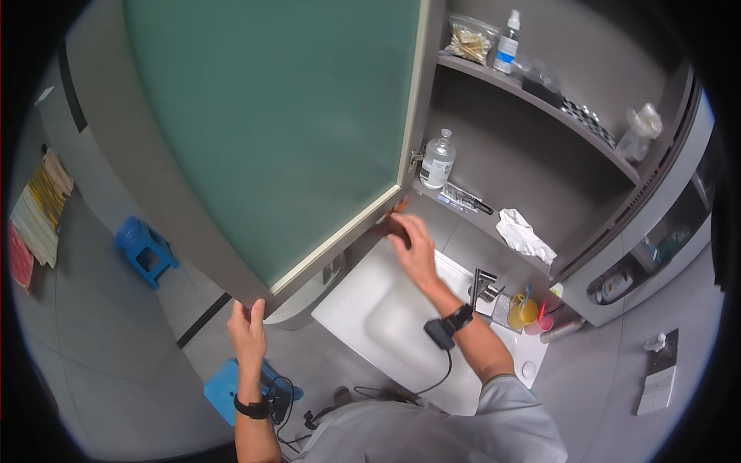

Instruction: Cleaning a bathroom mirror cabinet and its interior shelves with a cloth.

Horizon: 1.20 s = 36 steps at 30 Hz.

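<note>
My left hand [248, 324] grips the bottom corner of an open cabinet door [249, 292], a grey frame around a green glass panel. Near the door's lower hinge-side edge, my right hand [414, 246] is raised with curled fingers; a small orange object [399, 206] shows just beyond the fingertips, and whether they hold it I cannot tell. Beside the hinge, a clear bottle [438, 161] stands on the cabinet's bottom shelf, with a black-handled item [477, 202] and a crumpled white cloth [524, 236] to its right. Both wrists wear black straps with cabled devices.
Below are a white sink [399, 324], a black faucet [483, 289], a yellow cup [522, 312] and a pink cup [539, 325]. The upper shelf [503, 81] holds a bag of cotton swabs and a spray bottle. A blue stool [147, 252] and a toilet [304, 307] lie left.
</note>
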Available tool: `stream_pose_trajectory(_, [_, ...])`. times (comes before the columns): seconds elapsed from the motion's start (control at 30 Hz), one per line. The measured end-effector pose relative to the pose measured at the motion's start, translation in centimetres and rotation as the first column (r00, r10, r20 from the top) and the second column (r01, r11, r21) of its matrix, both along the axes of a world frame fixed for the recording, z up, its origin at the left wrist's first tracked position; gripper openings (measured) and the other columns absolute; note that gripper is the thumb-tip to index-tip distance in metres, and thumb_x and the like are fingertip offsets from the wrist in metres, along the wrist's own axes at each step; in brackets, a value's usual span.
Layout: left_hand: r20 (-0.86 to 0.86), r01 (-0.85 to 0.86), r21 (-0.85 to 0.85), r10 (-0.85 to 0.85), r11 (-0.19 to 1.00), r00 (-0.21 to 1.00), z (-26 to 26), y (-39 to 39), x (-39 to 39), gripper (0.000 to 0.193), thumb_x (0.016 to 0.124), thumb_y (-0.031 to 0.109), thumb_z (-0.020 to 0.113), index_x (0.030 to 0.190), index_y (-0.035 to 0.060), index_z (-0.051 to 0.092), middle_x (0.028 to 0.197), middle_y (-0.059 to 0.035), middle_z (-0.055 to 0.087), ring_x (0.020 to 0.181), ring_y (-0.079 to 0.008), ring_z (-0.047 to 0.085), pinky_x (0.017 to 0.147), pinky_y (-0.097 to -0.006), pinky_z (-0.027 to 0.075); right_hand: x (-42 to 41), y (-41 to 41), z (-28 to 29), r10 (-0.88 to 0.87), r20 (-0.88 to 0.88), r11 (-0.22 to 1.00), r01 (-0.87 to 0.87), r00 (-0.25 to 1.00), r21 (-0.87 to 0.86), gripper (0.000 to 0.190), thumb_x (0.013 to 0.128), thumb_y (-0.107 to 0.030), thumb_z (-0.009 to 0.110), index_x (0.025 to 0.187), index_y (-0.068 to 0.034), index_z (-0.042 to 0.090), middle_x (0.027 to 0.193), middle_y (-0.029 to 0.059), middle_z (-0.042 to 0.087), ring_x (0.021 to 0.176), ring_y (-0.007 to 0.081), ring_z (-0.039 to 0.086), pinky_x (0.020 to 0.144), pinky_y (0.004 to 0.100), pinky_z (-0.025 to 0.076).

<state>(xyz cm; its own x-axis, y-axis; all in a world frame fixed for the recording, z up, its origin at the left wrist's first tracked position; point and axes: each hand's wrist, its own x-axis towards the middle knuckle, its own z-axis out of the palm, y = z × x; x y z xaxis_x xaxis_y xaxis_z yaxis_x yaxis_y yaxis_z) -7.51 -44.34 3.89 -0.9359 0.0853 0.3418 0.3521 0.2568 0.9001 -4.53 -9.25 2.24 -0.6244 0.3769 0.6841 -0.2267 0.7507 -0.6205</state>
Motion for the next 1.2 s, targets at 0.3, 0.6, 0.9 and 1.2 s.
stream_pose_trajectory(0.3, [0.051, 0.016, 0.05, -0.018, 0.999, 0.999, -0.4, 0.1, 0.1, 0.024, 0.098, 0.012, 0.06, 0.113, -0.0064, 0.06, 0.096, -0.0132, 0.07, 0.09, -0.0155, 0.064, 0.081, -0.0299, 0.049, -4.3, 11.9, -0.7, -0.256, 0.067, 0.28, 0.007, 0.964, 0.96, 0.041, 0.082, -0.007, 0.059, 0.121, 0.004, 0.06, 0.126, 0.0144, 0.058, 0.125, 0.03, 0.052, 0.106, 0.0385, 0.043])
stream_pose_trajectory(0.6, [0.066, 0.001, 0.063, -0.005, 0.998, 0.998, -1.0, -0.3, -0.8, 0.022, 0.096, 0.01, 0.062, 0.109, -0.0076, 0.06, 0.094, -0.0147, 0.07, 0.089, -0.0173, 0.065, 0.083, -0.0311, 0.05, 1.2, 13.6, -0.1, -0.413, 0.135, 0.0, -0.148, 0.901, 0.989, 0.039, 0.082, -0.014, 0.058, 0.114, 0.005, 0.068, 0.135, 0.0146, 0.058, 0.131, 0.0279, 0.048, 0.112, 0.0373, 0.037])
stream_pose_trajectory(0.9, [0.064, -0.035, 0.029, 0.033, 0.999, 0.997, -1.8, -0.2, -0.7, 0.02, 0.095, 0.009, 0.062, 0.107, -0.0067, 0.06, 0.091, -0.0136, 0.069, 0.085, -0.0174, 0.065, 0.08, -0.0315, 0.05, 5.1, 14.9, -0.2, -0.459, 0.204, 0.012, -0.224, 0.864, 0.975, 0.04, 0.081, -0.014, 0.059, 0.114, 0.005, 0.069, 0.141, 0.0147, 0.054, 0.135, 0.0272, 0.045, 0.115, 0.0376, 0.034])
stream_pose_trajectory(1.2, [0.005, 0.001, 0.04, -0.001, 0.999, 1.0, -2.5, -0.7, -1.1, 0.019, 0.097, 0.01, 0.061, 0.106, -0.0067, 0.06, 0.091, -0.0106, 0.067, 0.08, -0.0161, 0.059, 0.077, -0.0306, 0.048, -0.2, 12.3, 0.0, -0.488, 0.18, 0.057, -0.174, 0.854, 0.983, 0.04, 0.08, -0.014, 0.058, 0.114, 0.005, 0.069, 0.141, 0.0142, 0.054, 0.134, 0.0277, 0.045, 0.115, 0.0358, 0.035])
